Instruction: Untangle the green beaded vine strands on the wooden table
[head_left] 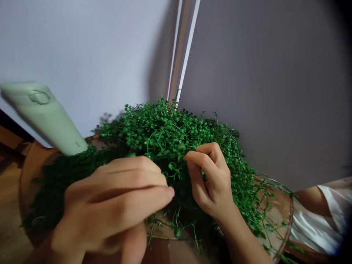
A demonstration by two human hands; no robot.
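A large heap of green leafy stems (165, 128), with small round buds and leaves, covers much of a round brown table (280, 209). In front of the heap, my right hand (211, 179) is closed, thumb and index fingertip pinched at a thin green sprig (180, 148). My left hand (115, 201) is nearer the camera and slightly blurred. Its fingers are bent and pressed together, the thumb below them; whatever they hold, if anything, is hidden. A few loose stems (177, 231) hang at the table's front edge.
A pale green bottle-like container (52, 113) with a loop on its lid stands tilted in view at the left, beside the heap. White wall (96, 44) and grey wall (261, 73) meet behind the table. Another person's arm (312, 200) and white clothing show at the right edge.
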